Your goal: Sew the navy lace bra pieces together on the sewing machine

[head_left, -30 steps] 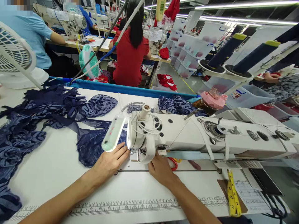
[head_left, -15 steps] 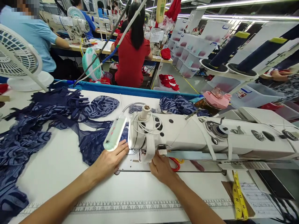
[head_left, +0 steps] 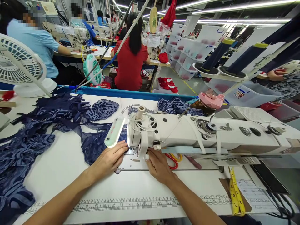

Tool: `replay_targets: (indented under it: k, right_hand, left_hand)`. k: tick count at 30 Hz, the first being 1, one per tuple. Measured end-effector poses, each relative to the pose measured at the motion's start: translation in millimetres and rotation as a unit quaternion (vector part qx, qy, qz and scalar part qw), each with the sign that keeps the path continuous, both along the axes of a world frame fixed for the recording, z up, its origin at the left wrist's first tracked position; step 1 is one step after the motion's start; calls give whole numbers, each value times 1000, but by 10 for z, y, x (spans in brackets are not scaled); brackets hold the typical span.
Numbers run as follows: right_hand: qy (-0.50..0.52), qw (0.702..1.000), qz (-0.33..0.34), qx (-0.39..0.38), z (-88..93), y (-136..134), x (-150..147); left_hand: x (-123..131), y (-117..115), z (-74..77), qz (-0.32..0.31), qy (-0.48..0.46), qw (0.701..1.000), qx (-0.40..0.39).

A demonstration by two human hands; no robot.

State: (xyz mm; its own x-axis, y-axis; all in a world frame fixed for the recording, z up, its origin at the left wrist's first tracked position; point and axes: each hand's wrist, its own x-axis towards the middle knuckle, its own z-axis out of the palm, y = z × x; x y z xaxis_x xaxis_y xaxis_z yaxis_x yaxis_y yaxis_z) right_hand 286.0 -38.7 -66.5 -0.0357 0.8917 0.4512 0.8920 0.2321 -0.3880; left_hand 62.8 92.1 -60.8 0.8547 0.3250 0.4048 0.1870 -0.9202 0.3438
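Navy lace piece sits centre-left of frame, tucked up against the sewing machine. My left hand lies flat and spread on its edge, pinning it to the worktop, I reckon. My right hand is at the foot with its fingertips hidden, so can't tell if it's pinching.

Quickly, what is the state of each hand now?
Left hand: open, flat, touching the navy fabric.
Right hand: at the sewing machine; grip cannot be told.
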Motion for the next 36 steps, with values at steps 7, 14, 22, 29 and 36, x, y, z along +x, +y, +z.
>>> replay_targets:
  k: [7,14,22,29,36]
  right_hand:
    - [-20,999,20,35,-53,40,-36]
    - [198,970,87,-111,274,-54,-429]
    - [429,875,88,-208,468,-32,-939]
    - [431,832,151,-315,737,-136,-477]
    - [391,862,121,-299,790,-167,-431]
  left_hand:
    - [58,46,-32,104,9,993,-48]
    - [-268,-292,379,192,-8,964,-187]
    - [-343,-573,714,158,-14,919,-362]
    - [-346,-519,838,92,32,811,-576]
    - [-207,-583,746,104,41,756,-645]
